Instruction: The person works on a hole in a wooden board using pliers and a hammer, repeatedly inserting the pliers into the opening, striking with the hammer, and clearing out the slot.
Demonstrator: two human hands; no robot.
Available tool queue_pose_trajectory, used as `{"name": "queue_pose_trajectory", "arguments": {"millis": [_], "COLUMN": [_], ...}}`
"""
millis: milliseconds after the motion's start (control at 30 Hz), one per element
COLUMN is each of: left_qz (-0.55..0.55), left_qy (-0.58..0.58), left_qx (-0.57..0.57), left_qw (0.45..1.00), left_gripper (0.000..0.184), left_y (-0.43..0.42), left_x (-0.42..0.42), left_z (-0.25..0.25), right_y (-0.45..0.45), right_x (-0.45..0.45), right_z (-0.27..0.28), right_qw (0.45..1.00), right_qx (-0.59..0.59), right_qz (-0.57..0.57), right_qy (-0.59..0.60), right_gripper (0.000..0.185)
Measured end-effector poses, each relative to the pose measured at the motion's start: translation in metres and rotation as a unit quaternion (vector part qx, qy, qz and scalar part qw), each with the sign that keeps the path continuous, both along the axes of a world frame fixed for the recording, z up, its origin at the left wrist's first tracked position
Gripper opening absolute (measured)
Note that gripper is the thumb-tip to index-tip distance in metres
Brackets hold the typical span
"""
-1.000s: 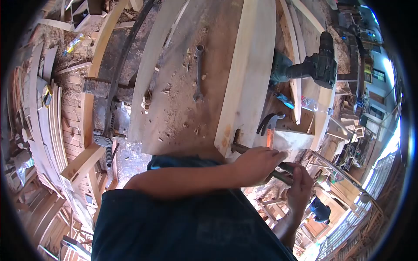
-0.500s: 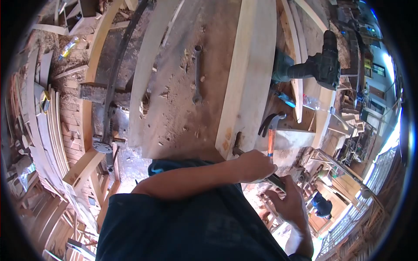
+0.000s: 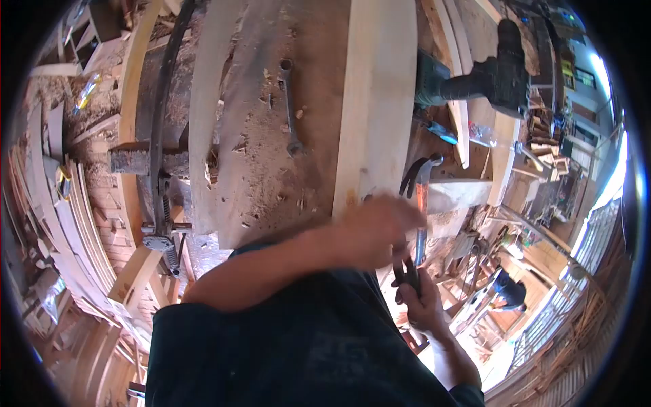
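Observation:
My left hand [image 3: 376,230] is smeared by motion above the near end of a pale plank [image 3: 376,115], close to a dark hole there. Whether its fingers grip anything cannot be made out. To its lower right, my right hand [image 3: 424,302] is closed around a dark elongated tool [image 3: 407,275], whose upper end reaches up to the left hand; its exact kind does not show. Just beyond both hands lies a claw hammer [image 3: 422,197] with an orange and metallic handle, its dark head pointing away from me.
A wrench [image 3: 291,112] lies among wood chips on the brown work surface [image 3: 312,176]. A cordless drill [image 3: 498,78] rests at the upper right. A long bar clamp [image 3: 163,129] runs along the left. Far right, another person [image 3: 508,292] is bent over in the workshop.
My left hand has shifted slightly up and left and is now blurred. My right hand has moved left and closed round the dark tool, which is now steeper. The whole view has shifted a little.

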State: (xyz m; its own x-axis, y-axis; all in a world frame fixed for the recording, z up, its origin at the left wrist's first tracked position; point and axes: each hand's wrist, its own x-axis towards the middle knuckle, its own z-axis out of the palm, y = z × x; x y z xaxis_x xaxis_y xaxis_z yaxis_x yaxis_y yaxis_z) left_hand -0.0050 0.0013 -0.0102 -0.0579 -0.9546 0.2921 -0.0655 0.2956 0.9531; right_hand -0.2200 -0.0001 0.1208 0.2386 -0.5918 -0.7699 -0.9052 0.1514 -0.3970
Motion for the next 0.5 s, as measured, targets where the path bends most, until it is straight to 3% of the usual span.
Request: {"name": "queue_pose_trajectory", "arguments": {"millis": [33,100,167,333,433,467,500], "left_qz": [0.083,0.253,0.322,0.348,0.326,0.315,0.315], "left_qy": [0.023,-0.036,-0.099,-0.143,-0.107,-0.089,-0.085], "left_qx": [0.034,0.064,0.084,0.119,0.117,0.118,0.104], "left_qw": [0.996,0.965,0.938,0.919,0.932,0.937,0.939], "left_gripper": [0.041,0.042,0.052,0.068,0.073,0.074,0.075], "left_y": [-0.011,-0.039,-0.065,-0.085,-0.088,-0.087,-0.087], "left_x": [0.02,0.046,0.069,0.055,0.056,0.058,0.059], "left_z": [-0.008,-0.029,-0.038,-0.057,-0.061,-0.061,-0.063], "right_y": [0.008,0.013,0.012,0.014,-0.012,-0.017,-0.022], "right_x": [0.002,0.003,0.009,0.022,0.016,0.026,0.03], "right_z": [-0.003,-0.004,-0.009,0.004,0.008,0.018,0.025], "right_qw": [0.998,0.999,0.998,0.995,0.997,0.992,0.994], "right_qx": [-0.024,0.0,0.021,-0.09,0.037,0.096,0.084], "right_qz": [-0.053,-0.033,-0.009,-0.035,0.044,-0.062,-0.055], "right_qy": [-0.024,0.021,0.056,-0.04,0.057,0.052,0.043], "right_gripper": [0.015,0.015,0.015,0.017,0.016,0.018,0.018]}}
